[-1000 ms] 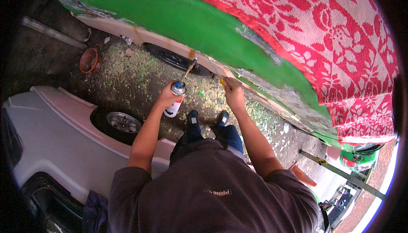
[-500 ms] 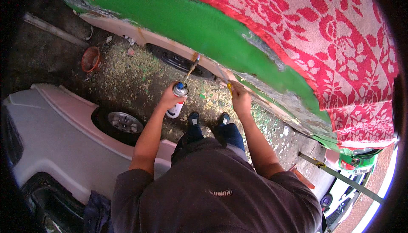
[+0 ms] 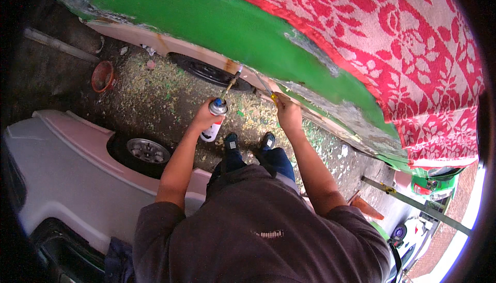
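Observation:
My left hand (image 3: pixel 205 115) is wrapped round a gas torch (image 3: pixel 210 133), a white and red canister with a blue valve and a thin brass pipe. Its nozzle points at the pale lower panel (image 3: pixel 209 58) of a green vehicle body (image 3: pixel 196 25), with a small bluish glow at the tip. Closed round a yellow-handled tool (image 3: pixel 274 96) with a long thin metal blade is my right hand (image 3: pixel 288 115). That blade reaches toward the same panel, right of the nozzle; whether it touches cannot be made out.
A red and pink floral cloth (image 3: pixel 382 40) covers the vehicle's upper part. Pale and green flakes (image 3: pixel 150 79) litter the floor. A reddish pot (image 3: pixel 103 76) stands left. Behind me to the left is a grey and pink car (image 3: pixel 77 164). A metal bar (image 3: pixel 408 200) crosses at right.
The view has shifted a little, so the surroundings sit slightly differently. My right hand and its tool are slightly farther forward and left in the picture. Both hands keep their holds.

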Demonstrator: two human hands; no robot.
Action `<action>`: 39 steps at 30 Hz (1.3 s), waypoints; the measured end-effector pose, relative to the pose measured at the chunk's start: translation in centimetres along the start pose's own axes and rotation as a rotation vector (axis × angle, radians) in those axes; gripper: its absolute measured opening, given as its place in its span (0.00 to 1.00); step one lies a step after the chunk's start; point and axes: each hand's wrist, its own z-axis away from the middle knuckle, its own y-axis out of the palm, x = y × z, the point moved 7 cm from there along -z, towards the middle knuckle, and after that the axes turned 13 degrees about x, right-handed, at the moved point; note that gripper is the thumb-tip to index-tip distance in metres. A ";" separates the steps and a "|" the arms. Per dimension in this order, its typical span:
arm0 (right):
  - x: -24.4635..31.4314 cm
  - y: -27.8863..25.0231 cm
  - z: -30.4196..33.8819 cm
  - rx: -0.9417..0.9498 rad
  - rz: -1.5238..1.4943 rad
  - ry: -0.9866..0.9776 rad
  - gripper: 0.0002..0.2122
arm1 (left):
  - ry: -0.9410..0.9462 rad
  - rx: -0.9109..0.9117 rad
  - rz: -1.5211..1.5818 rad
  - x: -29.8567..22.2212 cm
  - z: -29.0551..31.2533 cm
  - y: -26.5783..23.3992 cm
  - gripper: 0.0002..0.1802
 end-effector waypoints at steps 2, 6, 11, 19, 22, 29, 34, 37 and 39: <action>0.4 -0.7 0.7 0.049 -0.052 0.024 0.12 | -0.060 -0.038 -0.027 0.4 0.4 -0.4 0.38; 1.0 0.6 0.3 0.008 -0.013 -0.002 0.13 | -0.017 0.001 -0.018 0.9 0.0 -0.3 0.39; -0.9 0.4 0.8 0.026 -0.139 0.034 0.13 | -0.023 -0.032 0.018 0.6 0.7 -0.4 0.41; 0.8 1.7 -1.3 -0.003 -0.105 -0.034 0.12 | -0.028 0.002 -0.021 0.2 0.6 -0.7 0.41; 2.4 3.0 -2.3 -0.020 -0.097 -0.087 0.11 | -0.061 -0.058 -0.137 -0.1 1.2 -0.9 0.40; -0.5 1.1 -0.5 -0.047 -0.181 -0.110 0.11 | -0.025 -0.041 -0.100 -0.4 0.8 -1.3 0.40; -1.7 -0.5 1.4 0.040 -0.217 0.069 0.12 | 0.002 -0.037 -0.099 -1.0 0.3 -1.1 0.39; -1.4 -0.1 0.8 -0.048 -0.085 -0.044 0.12 | 0.029 -0.034 -0.074 0.3 -0.3 -1.0 0.38; -0.8 -1.3 1.4 -0.054 -0.135 -0.061 0.12 | 0.018 -0.019 -0.083 0.6 -0.5 -0.8 0.38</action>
